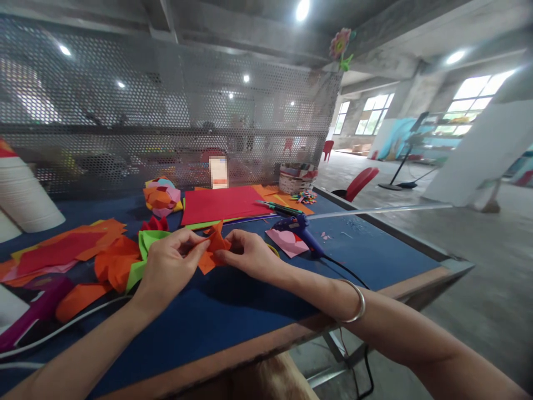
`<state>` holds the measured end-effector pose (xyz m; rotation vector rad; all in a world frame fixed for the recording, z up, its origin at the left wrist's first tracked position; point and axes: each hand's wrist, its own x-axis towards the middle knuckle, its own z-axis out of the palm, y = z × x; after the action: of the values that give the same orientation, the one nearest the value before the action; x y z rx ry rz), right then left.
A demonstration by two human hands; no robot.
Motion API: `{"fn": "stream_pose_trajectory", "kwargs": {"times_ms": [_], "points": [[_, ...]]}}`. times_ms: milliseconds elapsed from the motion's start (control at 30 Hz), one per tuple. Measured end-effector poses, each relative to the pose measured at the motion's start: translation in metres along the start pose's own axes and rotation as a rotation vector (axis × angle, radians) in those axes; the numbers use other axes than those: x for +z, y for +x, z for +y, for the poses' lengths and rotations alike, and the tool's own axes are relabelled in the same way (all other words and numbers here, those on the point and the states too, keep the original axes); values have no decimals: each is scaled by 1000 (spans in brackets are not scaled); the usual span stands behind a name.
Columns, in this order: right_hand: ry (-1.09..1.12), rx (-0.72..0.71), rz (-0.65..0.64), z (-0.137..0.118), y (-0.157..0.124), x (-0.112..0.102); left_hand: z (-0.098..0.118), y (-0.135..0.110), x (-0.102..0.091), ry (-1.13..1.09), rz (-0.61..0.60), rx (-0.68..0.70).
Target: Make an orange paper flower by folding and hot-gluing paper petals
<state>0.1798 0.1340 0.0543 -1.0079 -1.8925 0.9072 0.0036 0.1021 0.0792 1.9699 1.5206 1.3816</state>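
Observation:
My left hand [169,265] and my right hand [249,253] meet over the blue table [233,316], both pinching a folded piece of orange paper [213,247] between fingers and thumbs. A silver bangle [356,303] sits on my right wrist. Just left of my left hand lie green folded paper [147,241] and crumpled orange pieces [114,264]. A blue glue gun [297,228] lies right of my right hand, on a pink paper scrap [285,241].
Red sheet [222,204] and a folded paper flower [162,197] lie farther back. Loose orange and red sheets [62,247] spread at left, near a purple tool [35,314] and a white cone [23,191]. A perforated metal screen [166,111] backs the table. A woven basket [296,176] stands at back right.

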Motion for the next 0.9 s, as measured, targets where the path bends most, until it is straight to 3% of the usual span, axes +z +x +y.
{"fn": "stream_pose_trajectory", "kwargs": {"times_ms": [133,300,400,600,900], "points": [[-44,-27,79,-3,1,-4,-3,4,5,-27,-49,-67],[-177,-139,59,-4,-1,-7,-7,4,10,-57,-206,54],[-209,-204,22,-4,-2,-6,-5,4,8,-42,-234,66],[-108,-245,52,-6,-2,-5,-1,8,4,-189,-206,-105],[-46,-284,51,-12,-4,-8,3,7,3,-478,-267,-359]]}}
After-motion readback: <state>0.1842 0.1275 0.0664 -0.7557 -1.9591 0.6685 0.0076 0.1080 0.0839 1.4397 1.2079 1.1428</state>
